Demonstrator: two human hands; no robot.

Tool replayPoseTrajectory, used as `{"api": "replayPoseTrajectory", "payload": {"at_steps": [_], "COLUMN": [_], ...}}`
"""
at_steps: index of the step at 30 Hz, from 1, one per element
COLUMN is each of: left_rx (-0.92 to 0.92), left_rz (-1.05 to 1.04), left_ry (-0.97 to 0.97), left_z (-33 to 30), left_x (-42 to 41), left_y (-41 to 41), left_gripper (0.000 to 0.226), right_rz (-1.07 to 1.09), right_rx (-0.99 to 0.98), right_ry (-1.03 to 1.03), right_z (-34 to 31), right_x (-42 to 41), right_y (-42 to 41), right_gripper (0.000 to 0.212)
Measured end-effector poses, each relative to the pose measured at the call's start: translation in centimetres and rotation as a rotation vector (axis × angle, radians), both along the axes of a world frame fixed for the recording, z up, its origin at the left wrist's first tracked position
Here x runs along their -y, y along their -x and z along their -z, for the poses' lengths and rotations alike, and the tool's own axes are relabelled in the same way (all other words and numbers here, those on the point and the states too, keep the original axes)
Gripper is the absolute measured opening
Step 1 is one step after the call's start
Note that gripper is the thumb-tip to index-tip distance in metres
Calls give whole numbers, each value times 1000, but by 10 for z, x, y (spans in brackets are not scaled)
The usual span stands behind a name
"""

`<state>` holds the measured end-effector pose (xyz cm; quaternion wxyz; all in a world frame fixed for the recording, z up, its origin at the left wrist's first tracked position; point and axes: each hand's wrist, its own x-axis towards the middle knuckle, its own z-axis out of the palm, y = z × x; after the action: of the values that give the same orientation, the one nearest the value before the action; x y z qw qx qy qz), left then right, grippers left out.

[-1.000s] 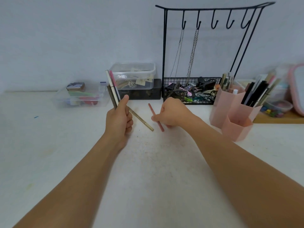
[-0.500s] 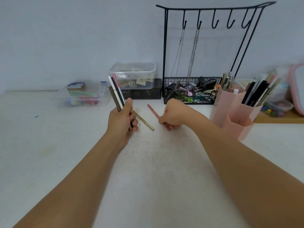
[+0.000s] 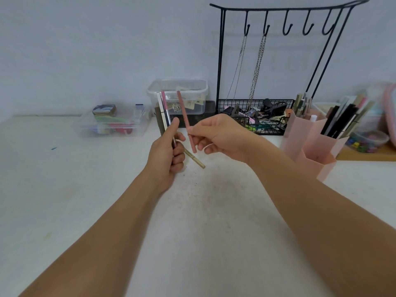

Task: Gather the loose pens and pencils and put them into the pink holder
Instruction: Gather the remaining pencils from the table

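My left hand [image 3: 168,156] is closed around a bundle of pens [image 3: 163,111] that stands upright above my thumb. Just to its right, my right hand [image 3: 216,137] pinches a reddish-pink pencil [image 3: 186,121] near its lower half and holds it almost upright above the table, close to the bundle. A beige pencil [image 3: 195,161] lies on the white table [image 3: 203,211], partly hidden behind my left hand. The pink holder [image 3: 310,151], made of several hexagonal cups, stands at the right with dark pens and pencils in its rear cups.
A black wire rack [image 3: 257,121] with hooks, chains and a basket of small items stands behind my hands. A clear lidded box [image 3: 177,95] sits on a dark box beside it, a clear tray [image 3: 111,125] farther left. A wooden board with a small bowl lies at far right.
My right hand has picked the reddish-pink pencil up off the table and raised it upright beside the left hand's bundle. The left hand has hardly moved.
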<state>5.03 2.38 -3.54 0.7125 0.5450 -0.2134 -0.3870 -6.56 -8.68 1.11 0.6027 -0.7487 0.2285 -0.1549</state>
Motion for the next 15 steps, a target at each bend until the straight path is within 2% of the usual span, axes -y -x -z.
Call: {"api": "replayPoseTrajectory", "payload": {"at_steps": [7, 15], "left_rx": [126, 102], "left_rz": [76, 62], "left_ry": [34, 26], "left_z": [3, 4], "left_x": [0, -1], "left_y": [0, 3], "left_gripper": [56, 42], "right_rz": [81, 103], "right_rx": [98, 107], "right_ry": [107, 271], "right_z": [8, 18], "right_x": [-24, -29], "right_y": [-16, -19], "right_gripper": [16, 10]}}
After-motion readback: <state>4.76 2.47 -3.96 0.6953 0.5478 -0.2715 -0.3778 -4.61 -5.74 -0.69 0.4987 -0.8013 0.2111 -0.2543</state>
